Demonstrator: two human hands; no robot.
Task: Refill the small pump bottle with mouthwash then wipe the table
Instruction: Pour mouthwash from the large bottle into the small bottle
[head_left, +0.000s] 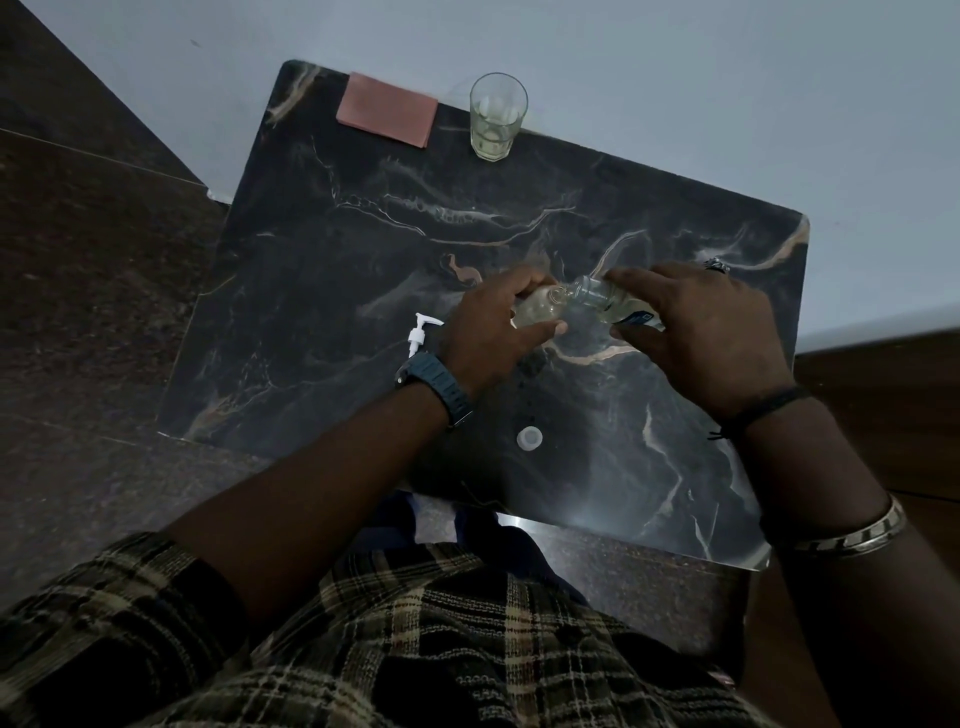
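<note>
My left hand (493, 327) grips the small clear pump bottle (540, 309), which has pale liquid in it and its top off. My right hand (701, 332) holds the clear mouthwash bottle (602, 301) tipped sideways, its open neck touching the small bottle's mouth. The white pump head (420, 332) lies on the dark marble table (363, 249), just left of my left wrist. A round white cap (529, 438) lies on the table nearer to me, between my forearms.
A folded pink cloth (387, 109) lies at the table's far edge, against the pale wall. A drinking glass (496, 117) with a little pale liquid stands to its right. Dark floor lies to the left of the table.
</note>
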